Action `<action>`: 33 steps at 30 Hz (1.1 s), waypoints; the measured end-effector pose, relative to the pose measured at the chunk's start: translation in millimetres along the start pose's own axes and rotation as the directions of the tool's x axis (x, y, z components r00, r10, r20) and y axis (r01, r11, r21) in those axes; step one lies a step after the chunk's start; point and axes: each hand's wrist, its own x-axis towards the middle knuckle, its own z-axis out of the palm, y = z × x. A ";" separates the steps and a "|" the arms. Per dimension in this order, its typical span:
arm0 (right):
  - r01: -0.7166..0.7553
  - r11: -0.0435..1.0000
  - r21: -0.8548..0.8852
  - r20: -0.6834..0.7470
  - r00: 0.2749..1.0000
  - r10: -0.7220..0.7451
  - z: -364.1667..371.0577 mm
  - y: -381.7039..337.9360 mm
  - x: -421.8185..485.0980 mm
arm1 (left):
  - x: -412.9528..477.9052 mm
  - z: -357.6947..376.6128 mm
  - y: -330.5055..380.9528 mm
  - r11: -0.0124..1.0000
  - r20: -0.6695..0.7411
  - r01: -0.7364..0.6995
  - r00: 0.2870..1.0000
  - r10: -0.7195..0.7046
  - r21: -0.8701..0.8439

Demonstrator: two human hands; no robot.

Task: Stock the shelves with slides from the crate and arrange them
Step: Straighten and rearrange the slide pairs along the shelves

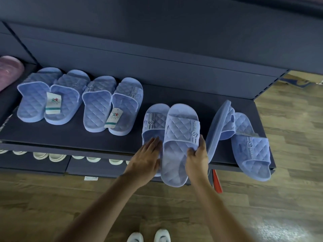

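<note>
on the shelf, the right hand grips a slide.

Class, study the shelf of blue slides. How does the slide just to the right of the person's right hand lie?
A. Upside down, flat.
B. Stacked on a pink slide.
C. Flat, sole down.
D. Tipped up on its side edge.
D: the tipped slide beside the right hand stands on its side edge, smooth sole showing, unlike the held slide.

Both bare forearms reach to the front edge of the shelf. The left hand lies flat, fingers straight; the right hand grips a slide by its strap.
</note>
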 end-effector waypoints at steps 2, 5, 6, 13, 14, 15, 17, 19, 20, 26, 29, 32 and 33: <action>0.001 1.000 0.013 -0.029 1.000 -0.001 -0.5 -0.2 3.4 | 5.6 9.9 -5.2 0.997 0.043 -0.013 0.999 0.010 0.080; 0.022 1.000 0.008 -0.052 0.998 -0.022 -5.6 -2.1 4.9 | 9.0 13.0 -6.2 0.988 0.049 -0.005 0.999 -0.002 0.157; 0.020 1.000 0.011 -0.059 0.998 -0.019 -7.3 -3.4 6.1 | 10.3 10.6 -6.7 0.986 0.037 0.004 0.999 -0.010 0.166; -0.041 0.997 -0.063 -0.085 0.996 0.035 -4.7 -5.9 27.2 | 17.5 4.7 -21.5 0.976 0.007 0.022 1.000 -0.024 0.217; -0.073 0.995 -0.061 -0.089 0.994 0.067 -2.4 -5.8 31.6 | 18.7 5.7 -23.1 0.977 0.004 0.024 1.000 -0.025 0.212; -0.111 0.992 -0.056 -0.089 0.990 0.106 0.4 -6.1 37.0 | 20.4 7.0 -24.3 0.976 0.002 0.029 1.000 -0.030 0.216; -0.185 0.982 -0.034 -0.078 0.980 0.182 6.8 -7.0 48.4 | 23.8 10.2 -25.5 0.976 0.022 0.044 0.999 -0.050 0.212; -0.219 0.976 -0.003 -0.071 0.973 0.218 12.2 -6.1 58.9 | 26.2 12.0 -26.6 0.975 0.045 0.062 0.996 -0.073 0.213; -0.217 0.976 -0.003 -0.065 0.974 0.216 14.0 -5.0 62.3 | 26.7 12.5 -27.0 0.975 0.054 0.073 0.995 -0.086 0.209; -0.132 0.975 -0.182 -0.058 0.991 0.123 11.6 0.1 46.6 | 26.9 18.0 -24.5 0.986 -0.007 0.106 0.994 -0.106 0.131; 0.196 0.925 -0.325 -0.089 0.968 -0.236 12.5 13.8 20.4 | 27.8 17.3 -22.4 0.988 -0.035 0.107 0.994 -0.104 0.113; 0.423 0.805 -0.416 0.002 0.886 -0.464 18.8 32.5 17.9 | 27.9 16.2 -21.4 0.988 -0.065 0.110 0.993 -0.103 0.111; 0.446 0.777 -0.443 0.038 0.876 -0.481 20.3 35.4 23.3 | 28.4 15.7 -21.1 0.987 -0.071 0.110 0.992 -0.103 0.113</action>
